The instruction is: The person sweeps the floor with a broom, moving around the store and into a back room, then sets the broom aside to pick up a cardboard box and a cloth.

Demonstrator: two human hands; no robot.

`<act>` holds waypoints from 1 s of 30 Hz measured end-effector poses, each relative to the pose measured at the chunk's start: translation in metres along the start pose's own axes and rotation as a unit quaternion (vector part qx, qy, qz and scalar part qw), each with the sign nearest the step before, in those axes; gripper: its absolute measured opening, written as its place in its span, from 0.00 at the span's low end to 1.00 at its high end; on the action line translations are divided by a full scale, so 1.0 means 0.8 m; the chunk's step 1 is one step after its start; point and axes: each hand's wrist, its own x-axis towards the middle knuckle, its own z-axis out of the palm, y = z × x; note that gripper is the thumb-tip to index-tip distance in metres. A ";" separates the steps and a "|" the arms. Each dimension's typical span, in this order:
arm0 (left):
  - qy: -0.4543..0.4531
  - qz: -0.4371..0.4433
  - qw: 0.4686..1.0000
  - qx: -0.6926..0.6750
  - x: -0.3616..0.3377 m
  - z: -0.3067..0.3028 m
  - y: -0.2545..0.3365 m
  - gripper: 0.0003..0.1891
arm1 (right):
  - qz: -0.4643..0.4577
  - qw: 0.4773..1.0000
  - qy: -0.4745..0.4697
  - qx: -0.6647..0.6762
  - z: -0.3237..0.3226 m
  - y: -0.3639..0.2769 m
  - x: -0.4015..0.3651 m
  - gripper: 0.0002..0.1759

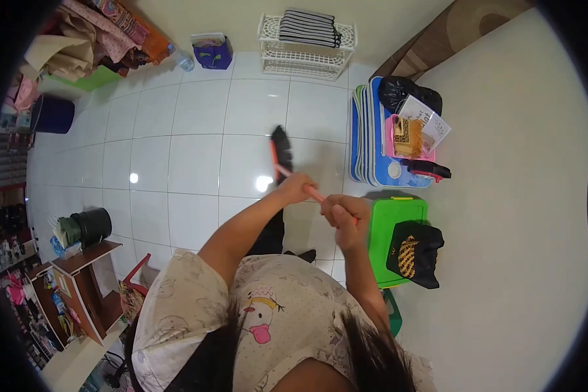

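I hold a broom with a pink-orange handle [282,171] in both hands over a white tiled floor [189,157]. My left hand [296,187] grips the handle lower down, nearer the black bristle head [281,147]. Higher up, at its near end, my right hand [343,212] grips the handle close to my chest. The bristles rest on the tiles in front of me, slightly blurred.
A green plastic box [389,219] with a black cap [415,253] stands at my right by the wall. Beyond it lie stacked blue mats [372,144] with a bag and papers. A white rack [307,49] stands at the far wall. A wooden shelf [85,287] and black pot [93,225] stand left.
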 end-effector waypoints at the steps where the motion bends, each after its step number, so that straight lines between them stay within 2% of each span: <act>1: -0.011 -0.015 0.999 0.030 -0.013 -0.017 -0.014 0.10 | -0.001 1.000 0.000 0.026 0.007 0.017 0.001 0.17; 4: -0.057 -0.104 0.990 0.072 -0.046 -0.053 -0.062 0.09 | 0.013 0.995 -0.023 0.097 0.023 0.065 0.002 0.18; 6: -0.056 -0.136 0.983 0.113 -0.055 -0.076 -0.071 0.09 | 0.025 0.988 -0.029 0.147 0.026 0.092 0.007 0.18; 10: -0.119 -0.192 0.950 0.217 -0.022 -0.091 -0.066 0.10 | 0.092 0.985 0.095 0.108 -0.022 0.099 0.024 0.20; 12: -0.108 -0.149 0.954 0.235 0.011 -0.081 -0.030 0.09 | 0.085 0.974 0.178 0.110 -0.053 0.060 0.037 0.20; 13: -0.106 -0.140 0.955 0.240 0.032 -0.074 -0.001 0.09 | 0.044 0.974 0.182 0.130 -0.072 0.037 0.042 0.20; 15: -0.087 -0.039 0.969 0.228 0.076 -0.052 0.032 0.10 | -0.052 0.977 0.114 0.170 -0.099 -0.013 0.056 0.20; 17: -0.034 0.058 0.991 0.116 0.120 -0.032 0.063 0.12 | -0.092 0.987 0.104 0.081 -0.087 -0.077 0.071 0.20; 19: -0.006 0.102 0.995 0.010 0.160 -0.015 0.085 0.13 | -0.099 0.990 0.097 0.007 -0.076 -0.095 0.085 0.19; 20: -0.007 0.114 0.993 -0.005 0.180 -0.007 0.086 0.12 | -0.103 0.990 0.093 -0.030 -0.069 -0.096 0.091 0.19; 21: -0.008 0.126 0.992 -0.021 0.200 0.004 0.079 0.11 | -0.038 0.992 0.112 -0.051 -0.063 -0.090 0.097 0.19; 24: -0.052 0.147 0.985 -0.069 0.242 0.015 0.043 0.11 | -0.032 0.984 0.036 -0.171 -0.056 -0.038 0.127 0.19; 25: -0.073 0.152 0.982 -0.084 0.254 0.017 0.028 0.11 | -0.020 0.989 0.049 -0.141 -0.059 -0.034 0.137 0.19; 27: -0.023 0.138 0.990 -0.024 0.260 0.030 -0.008 0.11 | 0.009 0.994 0.079 -0.078 -0.070 -0.029 0.153 0.19; 28: -0.001 0.132 0.991 0.010 0.258 0.019 -0.010 0.11 | -0.001 0.997 0.062 -0.039 -0.079 -0.024 0.164 0.19; 30: -0.033 0.076 0.995 0.052 0.242 -0.016 -0.012 0.10 | -0.017 0.999 0.034 0.039 -0.100 -0.009 0.183 0.19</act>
